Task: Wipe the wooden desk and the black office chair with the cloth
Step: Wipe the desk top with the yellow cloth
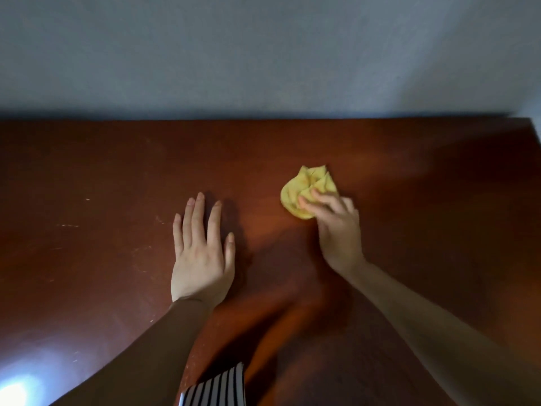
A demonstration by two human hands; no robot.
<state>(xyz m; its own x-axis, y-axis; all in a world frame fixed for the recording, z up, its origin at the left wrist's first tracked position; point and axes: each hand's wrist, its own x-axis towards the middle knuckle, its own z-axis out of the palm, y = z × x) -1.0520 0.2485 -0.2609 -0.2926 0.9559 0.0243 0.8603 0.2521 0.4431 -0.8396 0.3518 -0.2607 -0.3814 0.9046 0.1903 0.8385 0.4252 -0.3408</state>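
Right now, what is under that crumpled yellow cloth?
The crumpled yellow cloth lies on the reddish-brown wooden desk; the right hand grips its near edge. Anything beneath it is covered.

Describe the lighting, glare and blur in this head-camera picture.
Head view: dim overall; bright glare on the desk at bottom left; the right hand gripping the yellow cloth is motion-blurred; the flat left hand is sharp, casting a shadow to its right.
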